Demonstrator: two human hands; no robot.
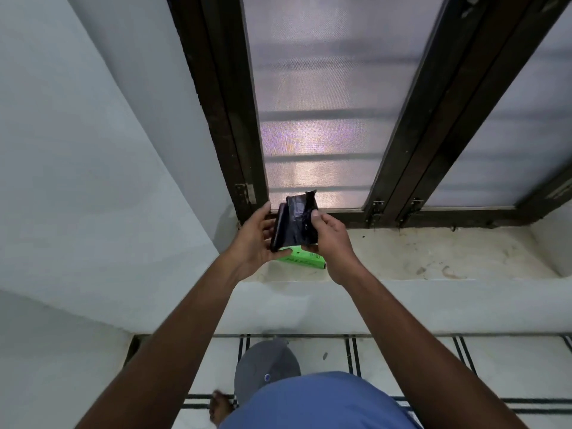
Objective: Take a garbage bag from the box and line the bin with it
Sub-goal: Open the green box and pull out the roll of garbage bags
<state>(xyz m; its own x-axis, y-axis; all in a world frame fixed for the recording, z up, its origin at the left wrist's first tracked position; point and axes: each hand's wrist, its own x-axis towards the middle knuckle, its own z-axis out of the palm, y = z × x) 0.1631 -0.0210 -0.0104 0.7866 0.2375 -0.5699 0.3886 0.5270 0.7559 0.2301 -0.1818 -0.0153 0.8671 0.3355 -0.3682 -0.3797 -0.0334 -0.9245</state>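
Note:
A folded black garbage bag point(295, 221) is held up in front of the window, above the sill. My left hand point(258, 239) grips its left edge and lower corner. My right hand point(332, 239) pinches its right side, thumb on the front. Directly below the bag a green box point(305, 259) lies on the sill, partly hidden by both hands. A grey bin point(266, 365) with a domed top stands on the floor by my foot, partly covered by my blue shirt.
The pale stone window sill point(433, 255) runs to the right. Behind it is a dark-framed window point(328, 119) with mesh panes. A white wall point(93, 181) closes the left side. My bare foot point(220, 405) rests on the tiled floor point(433, 366).

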